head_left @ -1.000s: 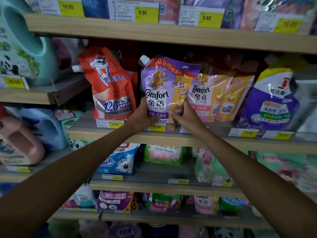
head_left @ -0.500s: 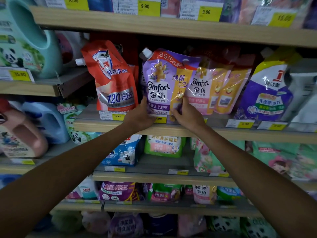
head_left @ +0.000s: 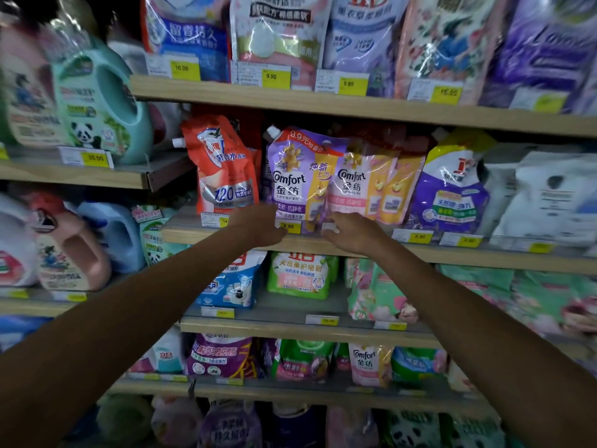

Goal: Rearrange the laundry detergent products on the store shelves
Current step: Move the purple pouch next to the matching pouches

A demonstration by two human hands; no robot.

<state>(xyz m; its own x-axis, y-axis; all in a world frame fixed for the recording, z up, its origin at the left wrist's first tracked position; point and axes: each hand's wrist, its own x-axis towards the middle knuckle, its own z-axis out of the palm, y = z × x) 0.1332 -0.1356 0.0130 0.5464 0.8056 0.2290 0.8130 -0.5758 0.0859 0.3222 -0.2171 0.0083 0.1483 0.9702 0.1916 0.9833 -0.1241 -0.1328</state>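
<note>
A purple Comfort pouch (head_left: pixel 302 176) stands upright on the wooden shelf (head_left: pixel 452 255) near the centre of the view, its spout at 11 o'clock of its own body and its base hidden behind a yellow 9.90 price tag (head_left: pixel 288 226). At its 9 o'clock, just beside it, leans a red refill pouch (head_left: pixel 223 163); at its 3 o'clock a pink and yellow Comfort pouch (head_left: pixel 365 185) overlaps its edge, and further toward 3 o'clock sits a purple and yellow pouch (head_left: pixel 452 185). The left hand (head_left: pixel 258 226) lies at the pouch's 7 o'clock corner, fingers loosely curled and spread against the shelf edge, grasping nothing; whether they touch the pouch cannot be told. The right hand (head_left: pixel 353 232) sits at the pouch's 5 o'clock, palm down and relaxed, fingertips near a small white tag on the shelf lip, likewise empty. Both bare forearms reach up from the lower corners. At 10 o'clock of the hands, on a separate shelf, stands a green panda jug (head_left: pixel 100 105).
</note>
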